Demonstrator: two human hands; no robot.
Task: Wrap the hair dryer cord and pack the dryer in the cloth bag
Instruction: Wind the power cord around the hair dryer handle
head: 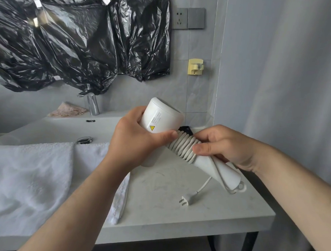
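Note:
A white hair dryer (160,116) is held above the counter, barrel up and handle pointing down to the right. My left hand (136,138) grips the barrel, thumb lying at the top of the handle. The white cord (182,146) is wound in several tight turns round the handle. My right hand (224,145) holds the handle from the right, its thumb pressing on the coils. The loose cord end hangs down to the plug (185,201), which lies on the counter. No cloth bag shows in view.
A grey counter (164,210) ends in a front edge and a right corner near a curtain (282,82). A white towel (30,180) covers its left part. Behind are the sink (56,128), a chrome tap (92,105), a wall socket (180,18), a yellow hook (195,66).

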